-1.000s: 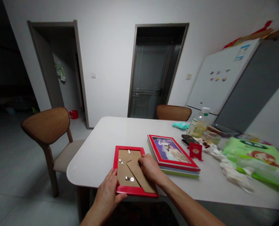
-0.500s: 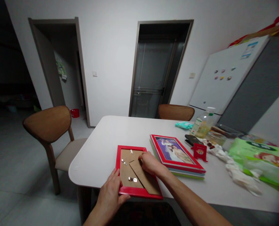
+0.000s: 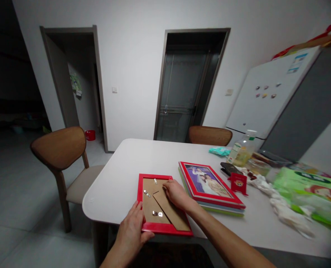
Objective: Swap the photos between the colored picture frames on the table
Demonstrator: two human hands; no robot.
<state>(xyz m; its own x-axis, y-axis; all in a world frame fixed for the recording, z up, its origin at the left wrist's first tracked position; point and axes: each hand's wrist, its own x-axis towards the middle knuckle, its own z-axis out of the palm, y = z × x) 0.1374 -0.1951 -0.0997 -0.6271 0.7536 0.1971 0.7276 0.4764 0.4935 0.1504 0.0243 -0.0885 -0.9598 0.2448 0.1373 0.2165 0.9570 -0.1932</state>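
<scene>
A red picture frame (image 3: 169, 229) lies face down at the table's near edge, its brown backing board (image 3: 150, 203) with small metal hangers and a fold-out stand (image 3: 179, 219) showing. My left hand (image 3: 133, 225) grips the lower left corner, thumb on the near edge and fingers along the left side. At the upper right of the backing, my right hand (image 3: 176, 193) is closed with its fingertips pressed together on the board near the rim. Whatever is between those fingertips is hidden. Right of it is a stack of picture frames (image 3: 210, 182), the top one red with a photo of people.
On the white table (image 3: 121, 167), a dark phone-like object (image 3: 229, 168), a red card (image 3: 238, 183), a bottle (image 3: 242, 149), crumpled tissues (image 3: 288, 212) and a green tissue pack (image 3: 310, 190) lie to the right. Wooden chairs stand left (image 3: 61, 147) and behind (image 3: 210, 135).
The camera view has tilted slightly. My right hand has shifted a little at the frame's upper right; my left hand keeps its grip on the corner.
</scene>
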